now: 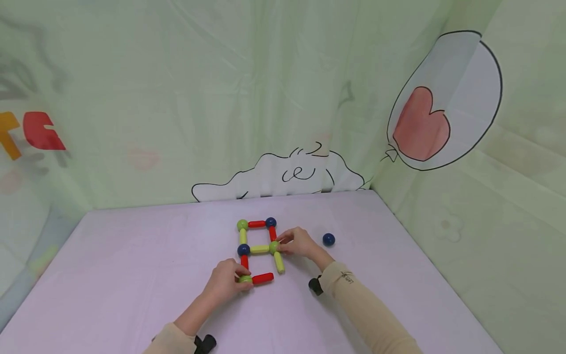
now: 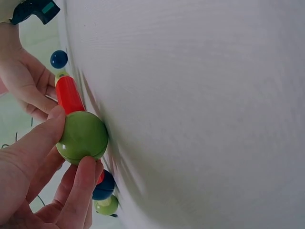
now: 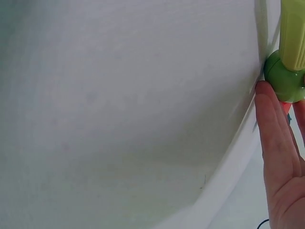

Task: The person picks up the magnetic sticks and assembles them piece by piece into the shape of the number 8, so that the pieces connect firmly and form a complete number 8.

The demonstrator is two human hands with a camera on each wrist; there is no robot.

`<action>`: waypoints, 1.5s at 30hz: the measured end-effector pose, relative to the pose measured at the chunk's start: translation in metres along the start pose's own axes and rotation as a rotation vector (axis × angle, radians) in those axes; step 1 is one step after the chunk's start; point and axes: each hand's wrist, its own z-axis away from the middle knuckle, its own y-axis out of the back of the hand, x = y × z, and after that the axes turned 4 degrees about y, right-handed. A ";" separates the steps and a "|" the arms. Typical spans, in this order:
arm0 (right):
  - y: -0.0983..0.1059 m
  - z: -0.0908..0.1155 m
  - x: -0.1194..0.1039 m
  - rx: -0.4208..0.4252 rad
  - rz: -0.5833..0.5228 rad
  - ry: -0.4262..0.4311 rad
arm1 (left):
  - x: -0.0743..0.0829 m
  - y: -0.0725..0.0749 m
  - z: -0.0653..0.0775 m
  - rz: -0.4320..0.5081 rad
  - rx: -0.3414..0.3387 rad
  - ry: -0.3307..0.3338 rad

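Observation:
My left hand pinches a green ball at the near left corner of a flat frame of balls and rods. A red rod points right from that ball, its far end free. My right hand holds another green ball between thumb and fingers at the frame's right side. From it a yellow-green rod extends toward me, its end apart from the red rod. A yellow-green rod links this ball to a blue ball. The far part forms a closed square.
A loose blue ball lies on the white-covered table, right of my right hand. Behind the table hangs a pale green curtain with drawings. Dark wrist devices sit by both beige sleeves.

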 end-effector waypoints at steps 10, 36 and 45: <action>0.000 0.005 -0.003 -0.013 -0.003 0.008 | 0.000 0.000 0.000 0.020 -0.005 0.005; 0.051 0.035 0.029 0.246 0.063 0.210 | 0.002 0.001 0.002 0.027 -0.005 0.011; 0.077 0.039 0.047 0.279 0.124 0.224 | 0.004 0.002 0.003 0.032 -0.004 0.028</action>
